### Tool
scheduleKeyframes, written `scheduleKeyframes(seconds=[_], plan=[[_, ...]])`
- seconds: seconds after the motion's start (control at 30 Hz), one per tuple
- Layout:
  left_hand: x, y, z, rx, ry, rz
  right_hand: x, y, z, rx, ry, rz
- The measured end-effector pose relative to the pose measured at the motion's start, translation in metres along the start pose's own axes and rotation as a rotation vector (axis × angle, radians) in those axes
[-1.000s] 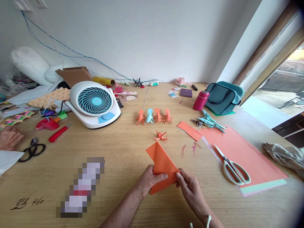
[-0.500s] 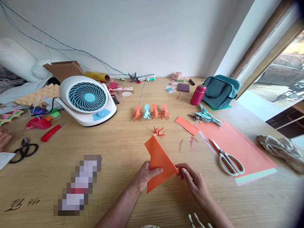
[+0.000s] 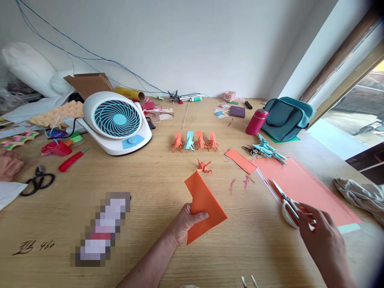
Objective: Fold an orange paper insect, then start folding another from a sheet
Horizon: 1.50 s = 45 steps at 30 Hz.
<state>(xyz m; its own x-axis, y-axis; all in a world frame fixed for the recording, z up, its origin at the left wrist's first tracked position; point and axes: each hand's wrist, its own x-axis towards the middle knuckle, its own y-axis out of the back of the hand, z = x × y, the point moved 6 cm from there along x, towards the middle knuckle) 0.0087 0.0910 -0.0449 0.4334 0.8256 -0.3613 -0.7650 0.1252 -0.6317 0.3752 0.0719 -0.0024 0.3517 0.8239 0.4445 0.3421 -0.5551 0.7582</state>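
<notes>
A person sits or stands at a wooden table (image 3: 144, 192), seen from their own viewpoint. Take the folded orange paper (image 3: 210, 204) as the landmark: it is in front of the person, near the middle of the view. The left hand (image 3: 183, 223) pinches it by its left edge, thumb flat on top and fingers hidden underneath, probably so the folded layers stay pressed together. That grip leaves the pointed right corner free.

Well to the right of the folded paper, the right hand (image 3: 322, 232) is over the handles of white-handled scissors (image 3: 285, 199), thumb and forefinger parted. Whether the fingers grip the handles, I cannot tell. The scissors lie on flat orange sheets (image 3: 312, 186), blades pointing away and handles toward the person, which seems handy for picking up.

Just beyond the folded paper's far tip is a small orange paper figure (image 3: 204, 166). Farther beyond stand four paper figures (image 3: 190, 141) in a row, three orange and one blue, perhaps lined up there to keep the near space free. Between the folded paper and the sheets, but farther back, is a stack of orange strips (image 3: 241, 161).
</notes>
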Motion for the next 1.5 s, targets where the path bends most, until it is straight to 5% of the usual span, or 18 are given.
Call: scheduleKeyframes(seconds=[0.2, 0.43, 0.77, 1.17, 1.5], plan=[[0.0, -0.004, 0.001, 0.038, -0.024, -0.02, -0.001, -0.006, 0.056, -0.269, 0.025, -0.146], [-0.003, -0.008, 0.005, 0.041, -0.041, -0.009, 0.004, -0.02, 0.061, -0.38, -0.117, -0.299], [-0.005, -0.012, 0.007, 0.068, -0.029, -0.003, 0.007, -0.024, 0.066, -0.38, -0.185, -0.316], [-0.003, -0.004, 0.004, 0.061, -0.033, 0.038, -0.005, -0.003, 0.036, -0.074, -0.327, -0.2], [-0.004, 0.0, 0.01, -0.012, -0.041, 0.097, -0.013, -0.038, -0.018, 0.384, -0.25, -0.253]])
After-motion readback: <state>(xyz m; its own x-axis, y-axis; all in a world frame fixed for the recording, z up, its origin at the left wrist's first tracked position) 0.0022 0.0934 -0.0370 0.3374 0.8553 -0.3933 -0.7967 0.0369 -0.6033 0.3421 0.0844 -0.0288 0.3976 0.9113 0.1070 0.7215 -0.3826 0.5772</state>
